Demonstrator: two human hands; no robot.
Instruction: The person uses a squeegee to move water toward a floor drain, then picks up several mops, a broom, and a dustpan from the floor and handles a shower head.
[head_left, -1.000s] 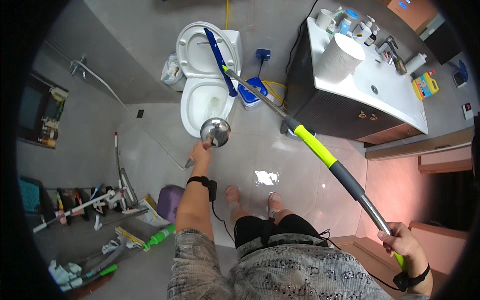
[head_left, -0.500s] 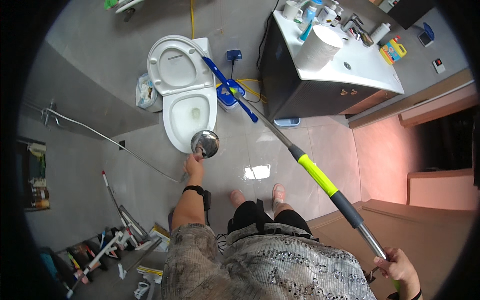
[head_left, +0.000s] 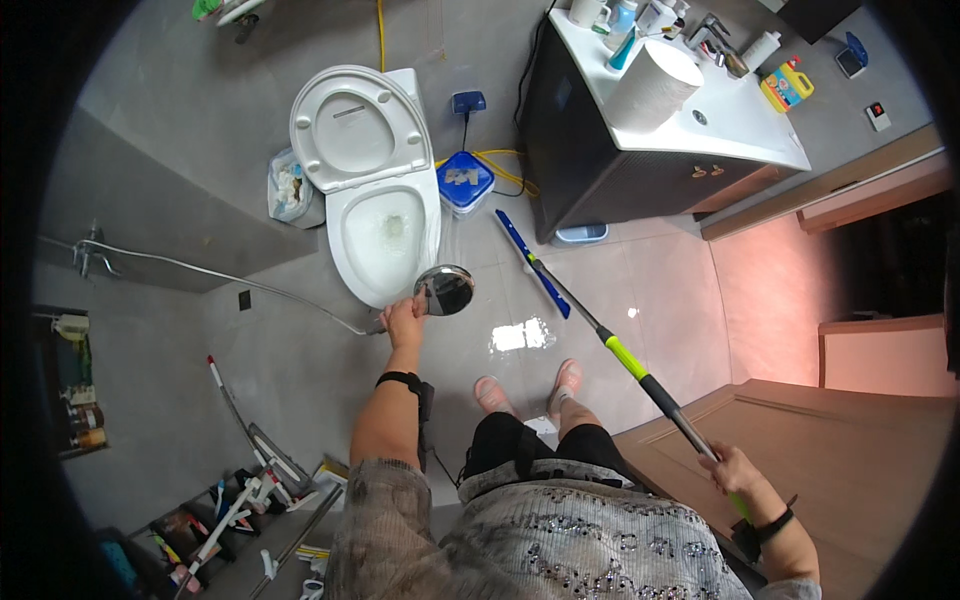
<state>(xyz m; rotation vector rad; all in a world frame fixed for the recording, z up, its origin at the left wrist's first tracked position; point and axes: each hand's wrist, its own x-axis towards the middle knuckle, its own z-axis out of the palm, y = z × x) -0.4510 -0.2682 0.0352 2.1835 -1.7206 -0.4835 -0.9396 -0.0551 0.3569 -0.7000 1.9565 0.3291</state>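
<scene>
In my left hand is a chrome shower head, its round head just off the front right of the toilet bowl. Faint water streaks run from it along the bowl's right side. The toilet lid and seat stand raised. My right hand, at the lower right, is closed round the pole of a floor squeegee with lime-green and grey grips. The squeegee's long blue blade rests at the floor between the toilet and the vanity, right of the shower head.
A shower hose runs from the left wall tap. A waste bin stands left of the toilet, a blue-lidded tub right of it. The vanity fills the back right. Cleaning tools crowd the lower left. Wet glare marks the floor tiles.
The squeegee blade has come down and nearer, away from the toilet's lid and the tub. My right hand has moved left and up; the shower head has shifted right.
</scene>
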